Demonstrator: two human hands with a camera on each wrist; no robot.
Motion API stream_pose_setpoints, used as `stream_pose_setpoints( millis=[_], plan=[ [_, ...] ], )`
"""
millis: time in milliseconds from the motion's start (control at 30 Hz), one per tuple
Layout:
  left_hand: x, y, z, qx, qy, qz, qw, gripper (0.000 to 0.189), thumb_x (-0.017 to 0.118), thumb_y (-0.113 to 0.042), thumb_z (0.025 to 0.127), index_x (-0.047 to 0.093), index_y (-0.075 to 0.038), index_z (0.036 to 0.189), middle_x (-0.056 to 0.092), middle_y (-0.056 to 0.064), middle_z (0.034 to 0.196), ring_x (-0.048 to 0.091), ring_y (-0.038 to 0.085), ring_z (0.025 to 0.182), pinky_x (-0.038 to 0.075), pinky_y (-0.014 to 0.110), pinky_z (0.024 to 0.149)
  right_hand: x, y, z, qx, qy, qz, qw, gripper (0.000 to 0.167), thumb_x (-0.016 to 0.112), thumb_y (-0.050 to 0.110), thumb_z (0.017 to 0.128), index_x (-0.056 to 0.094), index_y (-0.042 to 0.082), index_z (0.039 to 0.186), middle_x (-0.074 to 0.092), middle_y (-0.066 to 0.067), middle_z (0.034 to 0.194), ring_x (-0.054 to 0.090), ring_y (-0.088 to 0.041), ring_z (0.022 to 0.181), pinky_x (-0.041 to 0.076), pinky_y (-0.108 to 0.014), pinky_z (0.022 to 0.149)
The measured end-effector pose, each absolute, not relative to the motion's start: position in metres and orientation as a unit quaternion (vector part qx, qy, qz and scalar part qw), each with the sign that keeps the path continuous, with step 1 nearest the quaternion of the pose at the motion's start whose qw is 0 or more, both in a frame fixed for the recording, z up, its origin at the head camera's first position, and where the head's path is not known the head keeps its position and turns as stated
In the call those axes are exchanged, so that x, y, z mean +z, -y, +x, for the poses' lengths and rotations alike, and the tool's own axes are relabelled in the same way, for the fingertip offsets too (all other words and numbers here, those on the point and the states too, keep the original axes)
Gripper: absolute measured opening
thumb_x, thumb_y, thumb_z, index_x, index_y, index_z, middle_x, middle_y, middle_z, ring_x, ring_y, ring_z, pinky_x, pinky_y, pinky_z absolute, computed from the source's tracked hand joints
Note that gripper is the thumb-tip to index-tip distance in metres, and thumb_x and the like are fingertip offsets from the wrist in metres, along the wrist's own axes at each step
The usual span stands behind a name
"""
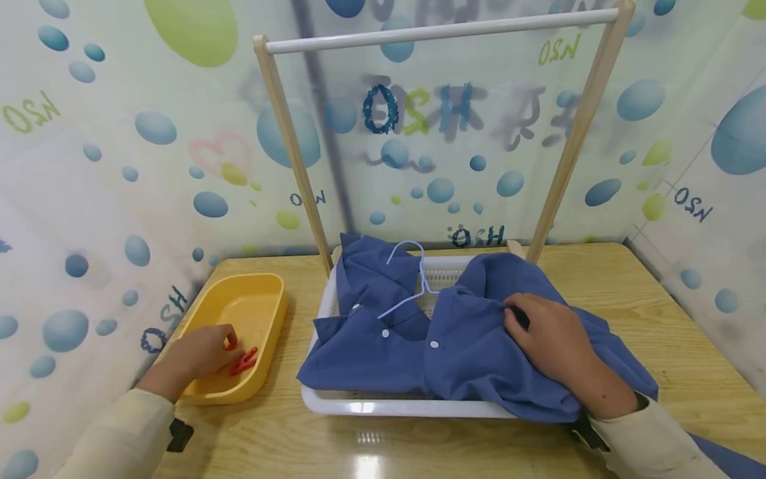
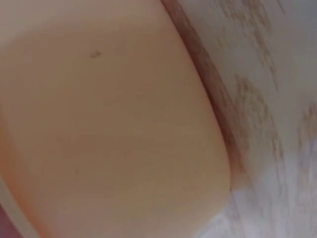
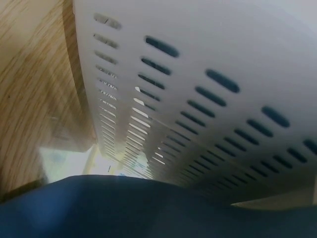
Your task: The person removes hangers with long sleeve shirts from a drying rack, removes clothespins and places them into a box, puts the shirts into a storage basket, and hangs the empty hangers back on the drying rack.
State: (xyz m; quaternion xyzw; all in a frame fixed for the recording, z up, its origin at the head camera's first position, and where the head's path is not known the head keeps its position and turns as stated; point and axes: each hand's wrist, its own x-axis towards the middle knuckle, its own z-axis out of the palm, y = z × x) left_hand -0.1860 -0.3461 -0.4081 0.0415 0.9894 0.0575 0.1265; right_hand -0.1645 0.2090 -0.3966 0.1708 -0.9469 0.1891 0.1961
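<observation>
My left hand [image 1: 206, 349] reaches into the yellow bin [image 1: 276, 313], its fingers curled round a red clothespin [image 1: 229, 343] that they partly hide. Another red clothespin [image 1: 244, 361] lies on the bin floor beside the fingertips. The bin's wall [image 2: 119, 119] fills most of the left wrist view. My right hand [image 1: 553, 336] pinches a fold of a blue buttoned shirt [image 1: 383, 362], which lies spread over the white basket [image 1: 407, 407] and hangs past its right side. A pale hanger [image 1: 423, 273] sits at the shirt's collar opening, its lower part covered by cloth.
Behind the basket stands a wooden rack with a white rod [image 1: 443, 31] across its top. Bin and basket rest side by side on a wooden table [image 1: 269, 439]. A patterned curtain [image 1: 179, 193] encloses the back and sides. Slots line the basket wall [image 3: 223, 49].
</observation>
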Motion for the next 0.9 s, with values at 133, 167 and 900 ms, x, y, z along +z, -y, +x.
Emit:
stream_pose_setpoints(
  millis=[133, 167, 900],
  plan=[
    [-0.408, 0.346, -0.184, 0.056, -0.990, 0.038, 0.125, 0.025, 0.073, -0.028, 0.089, 0.062, -0.006, 0.093, 0.054, 0.002, 0.069, 0.050, 0.017, 0.062, 0.039, 0.029, 0.057, -0.397, -0.209, -0.165, 0.188, 0.947, 0.171, 0.198, 0.016, 0.066, 0.014, 0.092, 0.072, 0.004, 0.103, 0.074, -0.015, 0.099, 0.071, -0.034, 0.085, 0.056, -0.052, 0.073],
    [-0.407, 0.346, -0.184, 0.055, -0.990, 0.036, 0.124, 0.025, 0.073, -0.028, 0.089, 0.062, -0.006, 0.094, 0.054, 0.002, 0.068, 0.050, 0.017, 0.061, 0.039, 0.029, 0.057, -0.396, -0.209, -0.165, 0.188, 0.947, 0.171, 0.197, 0.016, 0.065, 0.014, 0.092, 0.072, 0.004, 0.103, 0.074, -0.015, 0.099, 0.071, -0.034, 0.085, 0.056, -0.052, 0.074],
    [-0.348, 0.252, -0.161, 0.103, -0.954, 0.168, -0.224, 0.012, 0.068, -0.015, 0.092, 0.071, -0.008, 0.101, 0.072, 0.006, 0.087, 0.065, 0.019, 0.074, 0.055, 0.037, 0.067, -0.394, -0.208, -0.164, 0.187, 0.948, 0.171, 0.191, 0.017, 0.065, 0.013, 0.093, 0.071, 0.004, 0.105, 0.074, -0.016, 0.101, 0.071, -0.035, 0.086, 0.055, -0.053, 0.074]
  ],
)
